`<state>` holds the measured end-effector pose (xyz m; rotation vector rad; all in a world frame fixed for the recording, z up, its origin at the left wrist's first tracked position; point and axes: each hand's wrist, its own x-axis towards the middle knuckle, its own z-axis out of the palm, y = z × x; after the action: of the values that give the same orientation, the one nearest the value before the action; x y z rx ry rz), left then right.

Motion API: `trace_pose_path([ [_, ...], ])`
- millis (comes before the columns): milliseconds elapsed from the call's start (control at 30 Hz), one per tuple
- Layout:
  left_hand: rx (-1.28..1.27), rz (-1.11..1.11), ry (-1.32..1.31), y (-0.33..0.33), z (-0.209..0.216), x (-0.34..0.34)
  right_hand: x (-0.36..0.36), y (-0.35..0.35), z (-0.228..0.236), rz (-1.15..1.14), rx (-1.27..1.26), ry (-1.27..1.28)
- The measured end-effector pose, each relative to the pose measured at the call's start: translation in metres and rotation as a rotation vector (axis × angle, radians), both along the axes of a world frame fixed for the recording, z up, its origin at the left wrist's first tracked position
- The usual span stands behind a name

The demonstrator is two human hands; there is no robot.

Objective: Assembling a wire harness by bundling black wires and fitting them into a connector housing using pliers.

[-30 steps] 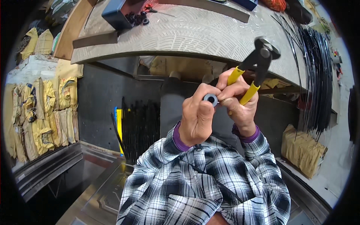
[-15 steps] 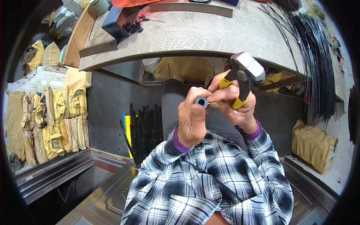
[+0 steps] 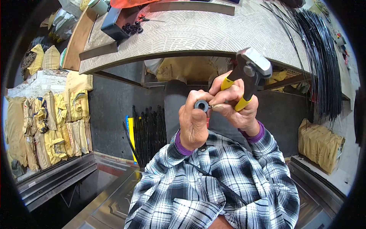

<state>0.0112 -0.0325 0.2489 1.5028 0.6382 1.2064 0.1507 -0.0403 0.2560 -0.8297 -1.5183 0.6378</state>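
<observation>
My left hand (image 3: 193, 122) is closed around a small grey round part with a dark hole in its end (image 3: 201, 105). A bit of red shows just below that part, beside the palm. My right hand (image 3: 237, 102) is closed on a pair of pliers with yellow grips (image 3: 243, 103) and a dark, blunt metal head pointing up and away. The thumb and forefinger of that hand also pinch something small and thin at the right side of the grey part. Fingers hide most of this small piece. Both hands meet above my lap.
Ahead stands a bench (image 3: 183, 32) holding a blue bin (image 3: 114, 28) with black small parts beside it and a screwdriver-like tool. Long black rods (image 3: 322, 65) hang over its right end. More black rods (image 3: 146, 129) stand at left, near paper-wrapped bundles (image 3: 57, 126).
Both hands have shifted slightly left with the grey part and the pliers. The pliers' head is tilted a little more to the right. Both grips stay the same.
</observation>
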Motion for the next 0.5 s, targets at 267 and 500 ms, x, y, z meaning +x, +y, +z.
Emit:
trace_pose_path([
  [267,0.016,0.081,0.007,0.0,-0.004,-0.002,-0.001,0.003,0.007,0.05,-0.026,-0.078],
  [500,0.122,0.07,-0.029,0.004,-0.01,-0.002,-0.014,-0.001,-0.012,0.002,0.024,0.119],
])
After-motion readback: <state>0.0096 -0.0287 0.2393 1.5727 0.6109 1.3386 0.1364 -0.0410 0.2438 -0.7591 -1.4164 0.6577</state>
